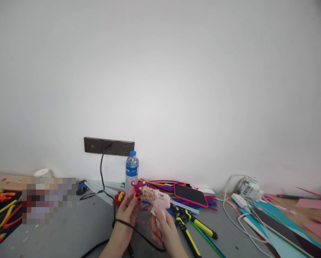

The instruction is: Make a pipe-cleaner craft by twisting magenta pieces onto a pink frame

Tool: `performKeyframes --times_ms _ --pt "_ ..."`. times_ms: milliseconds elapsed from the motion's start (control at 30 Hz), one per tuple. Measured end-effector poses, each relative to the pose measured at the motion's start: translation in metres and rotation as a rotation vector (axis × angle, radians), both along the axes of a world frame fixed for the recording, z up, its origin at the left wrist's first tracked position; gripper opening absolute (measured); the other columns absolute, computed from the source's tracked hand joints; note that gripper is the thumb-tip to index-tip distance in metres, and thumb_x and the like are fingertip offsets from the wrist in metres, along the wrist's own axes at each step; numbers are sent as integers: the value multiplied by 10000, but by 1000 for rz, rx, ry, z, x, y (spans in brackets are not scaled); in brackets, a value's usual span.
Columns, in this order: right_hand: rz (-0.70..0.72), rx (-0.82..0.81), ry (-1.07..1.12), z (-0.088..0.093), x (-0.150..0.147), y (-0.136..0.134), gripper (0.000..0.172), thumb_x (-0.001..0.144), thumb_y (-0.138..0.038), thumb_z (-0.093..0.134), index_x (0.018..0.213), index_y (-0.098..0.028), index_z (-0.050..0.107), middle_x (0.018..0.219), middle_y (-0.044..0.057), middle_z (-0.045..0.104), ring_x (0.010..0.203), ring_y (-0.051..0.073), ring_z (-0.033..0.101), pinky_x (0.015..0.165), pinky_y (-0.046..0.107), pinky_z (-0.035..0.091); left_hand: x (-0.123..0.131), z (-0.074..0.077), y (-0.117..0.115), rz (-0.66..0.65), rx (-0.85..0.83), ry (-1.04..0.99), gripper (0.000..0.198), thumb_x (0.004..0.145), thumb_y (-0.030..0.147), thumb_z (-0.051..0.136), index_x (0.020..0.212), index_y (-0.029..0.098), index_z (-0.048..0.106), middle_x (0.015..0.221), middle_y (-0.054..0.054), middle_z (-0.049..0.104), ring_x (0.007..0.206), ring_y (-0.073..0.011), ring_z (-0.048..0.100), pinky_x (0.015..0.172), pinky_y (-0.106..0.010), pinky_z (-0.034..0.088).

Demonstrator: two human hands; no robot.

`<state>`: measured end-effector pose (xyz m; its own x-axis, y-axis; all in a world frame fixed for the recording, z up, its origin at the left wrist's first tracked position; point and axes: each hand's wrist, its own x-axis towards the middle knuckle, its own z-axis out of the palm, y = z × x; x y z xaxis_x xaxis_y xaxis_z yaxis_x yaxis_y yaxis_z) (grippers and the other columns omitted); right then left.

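My right hand (164, 229) is wrapped round the grip of a pink hot glue gun (157, 199), whose nozzle points left. My left hand (128, 211) holds a small pipe-cleaner figure (137, 189), pink with orange and red bits, right at the gun's nozzle. A thin black band circles my left wrist. The gun's black cable (106, 200) runs from the wall socket strip (109, 146) down across the grey table (77, 229) under my hands.
A water bottle (132, 170) stands behind my hands. To the right lie a pile of coloured pipe cleaners (160, 186), a phone in a pink case (190, 195), yellow-handled cutters (192, 229), white cables (238, 215), a can (248, 187) and coloured paper sheets (281, 222). Orange and yellow pipe cleaners (1, 211) lie far left.
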<state>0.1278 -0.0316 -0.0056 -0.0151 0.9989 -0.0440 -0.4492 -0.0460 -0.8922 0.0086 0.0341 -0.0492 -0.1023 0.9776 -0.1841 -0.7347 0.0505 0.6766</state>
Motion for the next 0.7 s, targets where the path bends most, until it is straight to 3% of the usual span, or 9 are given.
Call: performKeyframes --times_ms 200,700 --pt "-8 4 -16 2 0 0 565 645 -704 667 777 -167 548 356 -141 345 271 4 175 275 124 179 4 6 -3 66 57 -55 358 506 203 876 820 182 706 759 -20 758 645 -208 725 604 -287 602" --pt "-13 -4 -48 4 1 -1 560 645 -711 657 737 -171 542 351 -135 344 268 7 183 279 131 169 3 14 -7 57 63 -81 344 515 150 865 823 187 716 777 -10 766 666 -184 725 621 -243 596"
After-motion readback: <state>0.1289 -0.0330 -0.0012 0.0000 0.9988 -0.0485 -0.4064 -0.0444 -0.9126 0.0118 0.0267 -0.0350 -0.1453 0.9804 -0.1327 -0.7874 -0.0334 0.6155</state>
